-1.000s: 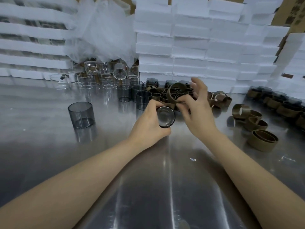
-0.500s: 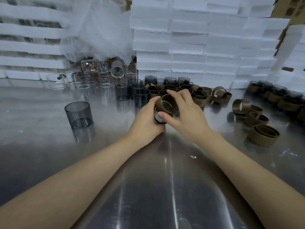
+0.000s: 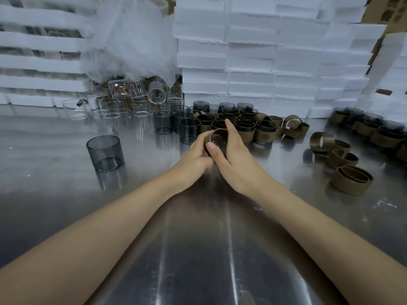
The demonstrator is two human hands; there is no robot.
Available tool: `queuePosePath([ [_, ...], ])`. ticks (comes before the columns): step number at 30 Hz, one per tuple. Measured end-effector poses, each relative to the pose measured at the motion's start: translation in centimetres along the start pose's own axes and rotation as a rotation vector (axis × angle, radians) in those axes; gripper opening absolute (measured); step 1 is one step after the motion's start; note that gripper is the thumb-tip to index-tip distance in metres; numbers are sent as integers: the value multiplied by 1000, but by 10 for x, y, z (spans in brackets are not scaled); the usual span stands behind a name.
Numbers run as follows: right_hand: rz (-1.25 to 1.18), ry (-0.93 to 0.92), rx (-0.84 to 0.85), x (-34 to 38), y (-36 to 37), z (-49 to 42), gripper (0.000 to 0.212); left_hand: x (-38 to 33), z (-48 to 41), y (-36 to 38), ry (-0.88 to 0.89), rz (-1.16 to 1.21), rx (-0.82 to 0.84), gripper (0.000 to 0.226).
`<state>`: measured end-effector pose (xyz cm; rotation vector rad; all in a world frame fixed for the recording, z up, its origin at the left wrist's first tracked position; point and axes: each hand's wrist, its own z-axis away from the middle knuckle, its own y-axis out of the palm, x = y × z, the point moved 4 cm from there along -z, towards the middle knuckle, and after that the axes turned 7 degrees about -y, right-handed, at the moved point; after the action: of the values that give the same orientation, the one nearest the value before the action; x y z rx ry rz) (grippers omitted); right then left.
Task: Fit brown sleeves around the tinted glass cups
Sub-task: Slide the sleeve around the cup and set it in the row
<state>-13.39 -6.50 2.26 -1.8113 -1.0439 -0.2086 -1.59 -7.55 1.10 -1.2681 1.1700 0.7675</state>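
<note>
Left hand: fingers curled round the tinted cup, held low, mid-table
Brown sleeve: around the cup; a crooked push could jam it
Right hand: thumb and fingers wrapped on the sleeve; glass might slip

Cup smoky grey, fine vertical lines; held sleeve brown; loose sleeves olive-brown, plain; sleeved cups dark grey glass, brown bands; back glasses clear; foam blocks white; netting white, gauzy; table silver-grey, streaky sheen; cardboard tan, dark print.
</note>
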Motion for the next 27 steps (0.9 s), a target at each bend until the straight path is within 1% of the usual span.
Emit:
queuePosePath([
  [2,-40,28,-11,0,-1,-1,76,-3,-6,-1,-104,122,-3,85],
  [3,-71,51,-18,-1,-2,-2,74,-6,-9,1,-126,140,-9,78],
  [5,-124,89,-30,-3,-3,-4,70,-9,-15,5,-102,55,-19,58],
  [8,-149,107,-16,-1,-2,-5,64,-2,-26,4,-158,-16,-89,48],
  [11,-121,98,-14,0,-2,-6,61,0,-30,5,-181,-10,-148,47],
  [14,-76,49,-124,3,-10,-6,52,2,-25,4,-188,105,-198,50],
  [16,-87,47,-193,2,-14,-5,46,2,-23,3,-149,157,-182,52],
  [17,-80,42,-210,2,-15,-4,44,3,-21,2,-123,151,-147,51],
  [19,-44,23,-227,3,-14,-3,42,3,-9,4,-69,65,-1,35],
  [20,-39,18,-236,3,-14,-3,41,4,-4,4,-50,28,47,32],
  [23,-107,11,-260,2,-16,-2,37,6,-3,1,-11,14,32,31],
  [25,-139,6,-271,1,-17,-1,33,4,-5,0,-21,30,37,32],
  [27,-145,-5,-272,1,-16,-1,32,4,-6,0,-39,41,49,42],
])
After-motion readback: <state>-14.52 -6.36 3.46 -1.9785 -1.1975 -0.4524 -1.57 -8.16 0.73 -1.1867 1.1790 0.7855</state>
